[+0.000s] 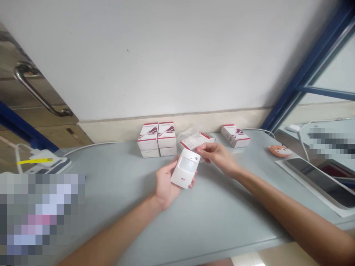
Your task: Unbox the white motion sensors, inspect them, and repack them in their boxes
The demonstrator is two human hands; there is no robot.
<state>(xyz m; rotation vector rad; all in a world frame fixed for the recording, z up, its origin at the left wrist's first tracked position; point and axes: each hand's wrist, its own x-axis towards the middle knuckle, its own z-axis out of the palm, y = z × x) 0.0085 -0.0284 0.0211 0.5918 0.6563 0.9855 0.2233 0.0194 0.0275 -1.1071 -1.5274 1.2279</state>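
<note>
A white motion sensor (185, 169) with a curved translucent window and a small red mark lies tilted in my left hand (166, 181). The fingers of that hand wrap around its back and right edge. My right hand (216, 157) is closed in a pinch at the sensor's upper right corner; whether something small sits between those fingertips is hidden. Just behind, a white and red box (196, 139) lies on the grey table (133, 221), with clear plastic wrapping (191, 131) by it.
Several stacked white and red boxes (157, 139) stand near the wall, and another box (235, 135) is farther right. An orange animal-faced item (279, 150) and a phone-like dark panel (321, 181) lie on the right. A power strip (52, 166) with cables sits left.
</note>
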